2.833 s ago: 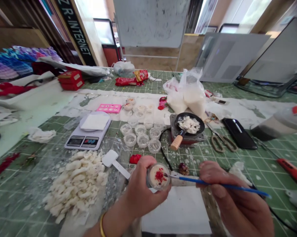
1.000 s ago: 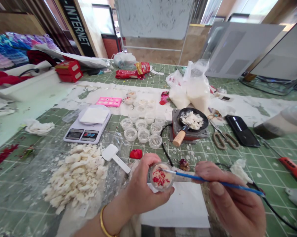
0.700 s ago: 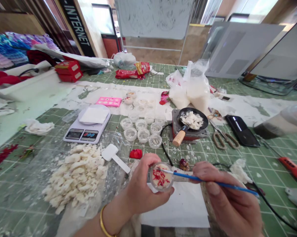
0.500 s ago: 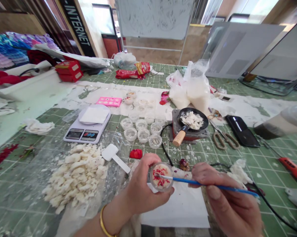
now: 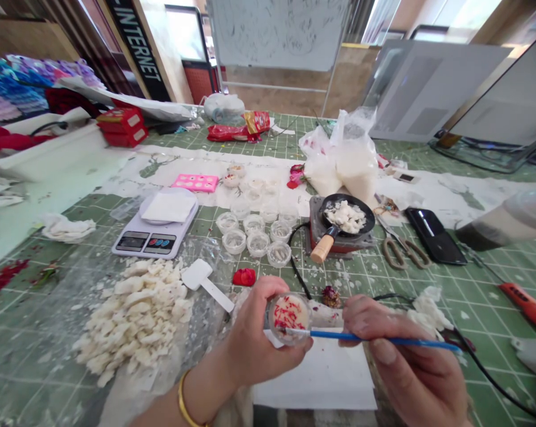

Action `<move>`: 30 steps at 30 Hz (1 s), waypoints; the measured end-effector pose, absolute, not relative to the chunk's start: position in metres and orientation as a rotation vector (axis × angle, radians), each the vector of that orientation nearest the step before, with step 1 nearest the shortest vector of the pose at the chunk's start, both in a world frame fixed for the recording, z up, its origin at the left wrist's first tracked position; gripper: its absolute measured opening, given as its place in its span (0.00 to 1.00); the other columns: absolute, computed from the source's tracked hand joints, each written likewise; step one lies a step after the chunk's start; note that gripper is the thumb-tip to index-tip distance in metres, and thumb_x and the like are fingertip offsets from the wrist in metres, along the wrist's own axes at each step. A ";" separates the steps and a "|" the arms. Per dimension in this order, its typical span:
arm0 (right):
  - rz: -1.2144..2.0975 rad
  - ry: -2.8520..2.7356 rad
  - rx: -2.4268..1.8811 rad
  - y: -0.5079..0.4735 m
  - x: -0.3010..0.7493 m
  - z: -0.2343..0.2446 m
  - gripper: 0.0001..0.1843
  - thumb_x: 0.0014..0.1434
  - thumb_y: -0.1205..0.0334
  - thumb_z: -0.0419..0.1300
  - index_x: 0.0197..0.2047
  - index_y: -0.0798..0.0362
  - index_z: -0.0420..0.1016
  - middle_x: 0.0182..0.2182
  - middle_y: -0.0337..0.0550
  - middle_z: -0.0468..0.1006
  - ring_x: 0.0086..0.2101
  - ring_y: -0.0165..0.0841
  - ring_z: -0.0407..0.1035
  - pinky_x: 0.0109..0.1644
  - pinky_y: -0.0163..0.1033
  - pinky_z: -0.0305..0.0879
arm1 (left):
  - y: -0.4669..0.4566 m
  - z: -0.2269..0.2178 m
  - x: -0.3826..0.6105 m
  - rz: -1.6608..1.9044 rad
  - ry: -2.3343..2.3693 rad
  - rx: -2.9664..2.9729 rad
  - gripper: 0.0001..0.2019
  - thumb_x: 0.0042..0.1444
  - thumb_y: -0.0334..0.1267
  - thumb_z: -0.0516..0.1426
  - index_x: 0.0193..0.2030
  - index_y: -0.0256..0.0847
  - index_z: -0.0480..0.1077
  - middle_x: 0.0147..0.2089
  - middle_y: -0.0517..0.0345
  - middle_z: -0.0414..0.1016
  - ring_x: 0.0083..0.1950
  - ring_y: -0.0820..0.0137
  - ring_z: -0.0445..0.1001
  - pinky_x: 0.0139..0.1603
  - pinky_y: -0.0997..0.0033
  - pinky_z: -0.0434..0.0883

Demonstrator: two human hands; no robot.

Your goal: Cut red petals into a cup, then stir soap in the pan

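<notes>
Nudging red petals (image 5: pixel 288 309) in small cup (image 5: pixel 271 315), left hand (image 5: pixel 254 338) clenched round it. Right hand (image 5: pixel 405 367) pinches blue brush (image 5: pixel 374 339) (tip at 6 o'clock); light touch needed.

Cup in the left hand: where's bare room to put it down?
The white sheet below the cup and brush is bare. Open green mat lies between the scissors and the orange knife. Crowded: the small cups between scale and pan, and the white chunks.

Scale (image 5: pixel 154 228) behind wax chunk pile (image 5: pixel 134 314); clear cups (image 5: pixel 254 234) between scale and pan (image 5: pixel 333 232) on burner (image 5: pixel 316 209); scissors (image 5: pixel 401 252), phone (image 5: pixel 434 236) beside.
</notes>
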State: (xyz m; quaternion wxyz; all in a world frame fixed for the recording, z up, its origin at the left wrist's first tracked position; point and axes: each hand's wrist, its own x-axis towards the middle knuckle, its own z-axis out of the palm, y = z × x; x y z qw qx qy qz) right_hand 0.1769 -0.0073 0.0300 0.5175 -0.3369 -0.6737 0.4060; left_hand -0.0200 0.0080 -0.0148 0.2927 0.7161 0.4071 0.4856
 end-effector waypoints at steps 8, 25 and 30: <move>0.960 -1.604 -0.873 -0.008 0.177 0.028 0.11 0.58 0.67 0.52 0.43 0.49 0.72 0.33 0.44 0.74 0.40 0.37 0.68 0.43 0.47 0.64 | 0.008 -0.014 -0.021 1.288 1.083 1.912 0.31 0.38 0.31 0.62 0.49 0.41 0.53 0.45 0.51 0.60 0.47 0.65 0.64 0.46 0.64 0.67; 0.809 -1.355 -0.882 -0.006 0.179 0.027 0.09 0.58 0.67 0.52 0.40 0.50 0.72 0.31 0.43 0.73 0.40 0.37 0.66 0.47 0.49 0.61 | 0.010 -0.014 -0.021 1.280 1.109 1.920 0.31 0.38 0.33 0.62 0.49 0.43 0.53 0.45 0.52 0.62 0.47 0.64 0.66 0.46 0.62 0.67; 0.916 -1.431 -0.839 -0.006 0.177 0.027 0.08 0.58 0.65 0.53 0.39 0.52 0.72 0.29 0.44 0.73 0.36 0.37 0.68 0.42 0.49 0.63 | 0.009 -0.013 -0.021 1.279 1.125 1.946 0.30 0.38 0.33 0.62 0.49 0.41 0.54 0.44 0.52 0.62 0.47 0.65 0.66 0.45 0.63 0.67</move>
